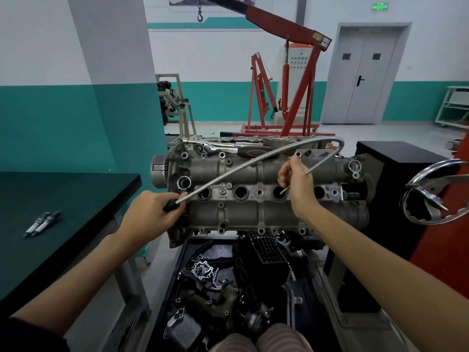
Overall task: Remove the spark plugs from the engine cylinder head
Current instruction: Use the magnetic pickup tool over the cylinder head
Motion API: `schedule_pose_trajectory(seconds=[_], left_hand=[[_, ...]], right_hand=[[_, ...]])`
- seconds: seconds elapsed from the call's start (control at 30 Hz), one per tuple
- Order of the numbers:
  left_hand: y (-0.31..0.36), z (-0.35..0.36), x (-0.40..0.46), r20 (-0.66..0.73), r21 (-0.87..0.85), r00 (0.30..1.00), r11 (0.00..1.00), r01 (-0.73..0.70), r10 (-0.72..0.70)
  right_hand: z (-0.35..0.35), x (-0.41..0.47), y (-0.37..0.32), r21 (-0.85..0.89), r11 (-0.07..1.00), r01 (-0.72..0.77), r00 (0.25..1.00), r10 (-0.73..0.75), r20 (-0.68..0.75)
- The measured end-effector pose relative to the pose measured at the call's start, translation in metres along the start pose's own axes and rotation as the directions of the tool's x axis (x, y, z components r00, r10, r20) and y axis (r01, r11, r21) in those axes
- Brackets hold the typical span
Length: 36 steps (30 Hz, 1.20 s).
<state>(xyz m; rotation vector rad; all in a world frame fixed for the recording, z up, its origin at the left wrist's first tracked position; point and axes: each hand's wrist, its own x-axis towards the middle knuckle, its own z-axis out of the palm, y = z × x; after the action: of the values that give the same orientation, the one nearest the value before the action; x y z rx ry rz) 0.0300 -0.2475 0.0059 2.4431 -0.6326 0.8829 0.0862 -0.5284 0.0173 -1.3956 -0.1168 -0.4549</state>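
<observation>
Two spark plugs [42, 224] lie well left of fingers [175, 210].

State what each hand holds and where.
Both hold one flexible pickup tool: left hand grips its black handle; right hand pinches the thin tip end entering a plug well.

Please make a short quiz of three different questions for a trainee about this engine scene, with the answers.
1. True or false: the tip of the flexible pickup tool is in the leftmost spark plug well.
2. Which of the hands grips the tool's black handle? A) left hand B) right hand
3. Fill in: ___ spark plugs lie on the dark table beside the cylinder head.

Key: 1. False, the tip enters the third well from the left. 2. A; the right hand pinches the shaft near the tip. 3. Two.
</observation>
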Motion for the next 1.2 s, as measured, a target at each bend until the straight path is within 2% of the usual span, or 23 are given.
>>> schedule_pose_trajectory(seconds=[0.1, 0.2, 0.33, 0.4, 0.47, 0.67, 0.8, 0.97, 1.13, 1.2], left_hand=[[-0.007, -0.007, -0.004, -0.038, 0.125, 0.999, 0.992, 0.027, -0.022], [-0.022, -0.018, -0.011, -0.046, 0.257, 0.999, 0.966, 0.026, -0.015], [-0.039, -0.029, -0.016, -0.029, 0.378, 0.998, 0.923, 0.068, -0.062], [-0.044, -0.033, -0.015, -0.013, 0.411, 0.997, 0.909, 0.072, -0.073], [-0.046, -0.036, -0.013, -0.002, 0.43, 0.997, 0.9, 0.07, -0.076], [-0.045, -0.034, -0.009, 0.047, 0.439, 0.996, 0.897, 0.047, -0.075], [-0.042, -0.034, -0.012, -0.001, 0.394, 1.0, 0.919, 0.02, -0.022], [-0.033, -0.041, -0.014, -0.055, 0.336, 0.996, 0.941, -0.047, 0.07], [-0.035, -0.044, -0.017, -0.107, 0.26, 0.992, 0.965, -0.039, 0.069], [-0.034, -0.046, -0.017, -0.12, 0.228, 0.991, 0.973, -0.035, 0.064]], right_hand=[[0.0, -0.005, 0.006, -0.131, 0.991, 0.022, 0.999, -0.025, -0.027], [-0.005, -0.012, 0.014, -0.341, 0.936, 0.086, 0.996, -0.085, 0.018], [-0.01, -0.02, 0.021, -0.594, 0.752, 0.286, 0.957, -0.255, 0.138], [-0.011, -0.019, 0.023, -0.727, 0.625, 0.286, 0.95, -0.283, 0.13], [-0.014, -0.019, 0.022, -0.782, 0.567, 0.259, 0.951, -0.292, 0.104], [-0.021, -0.024, 0.019, -0.766, 0.567, 0.304, 0.952, -0.217, 0.217], [-0.024, -0.024, 0.017, -0.76, 0.56, 0.33, 0.944, -0.212, 0.254], [-0.031, -0.027, 0.015, -0.743, 0.552, 0.377, 0.925, -0.257, 0.279], [-0.025, -0.031, 0.008, -0.695, 0.555, 0.457, 0.888, -0.329, 0.321], [-0.022, -0.031, 0.002, -0.644, 0.593, 0.483, 0.874, -0.368, 0.317]])
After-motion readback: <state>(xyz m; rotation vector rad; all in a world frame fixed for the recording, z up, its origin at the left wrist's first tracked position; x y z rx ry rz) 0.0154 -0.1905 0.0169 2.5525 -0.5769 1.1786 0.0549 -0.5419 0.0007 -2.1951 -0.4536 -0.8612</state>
